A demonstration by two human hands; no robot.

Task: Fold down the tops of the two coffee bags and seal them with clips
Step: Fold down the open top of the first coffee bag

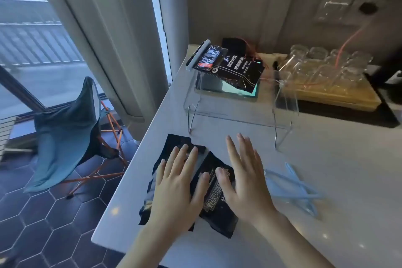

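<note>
Both hands flat, fingers straight, nothing grasped. Left hand (176,183) presses on the near coffee bag (214,193), fingertips up near its far, crumpled top edge. Right hand (243,177) has its thumb side over the bag's right part, fingers reaching past it over bare countertop (326,180) — can't tell whether the palm actually bears down on the bag or hovers.

The bag lies flat at the counter's near-left edge, top pointing away, not yet folded or clipped. Looks like the flatten-and-squeeze-air step before the fold (my read, not certain).

To do it well:
- push air toward the open top, not toward the sealed bottom
- left hand pins the body, right hand makes the fold; crease straight across, both corners level
- hold the crease down until a clip is on — stiff foil will likely spring back
- the bag's left edge sits near the counter lip, so slide it inward first

The clips (298,189), pale blue sticks lying crossed, are just right of the right hand — easy reach.

Second coffee bag (237,69) is farther back, on a clear acrylic stand (239,115), with what looks like a clip already along its left end. Tray of glasses (326,76) to its right.
</note>
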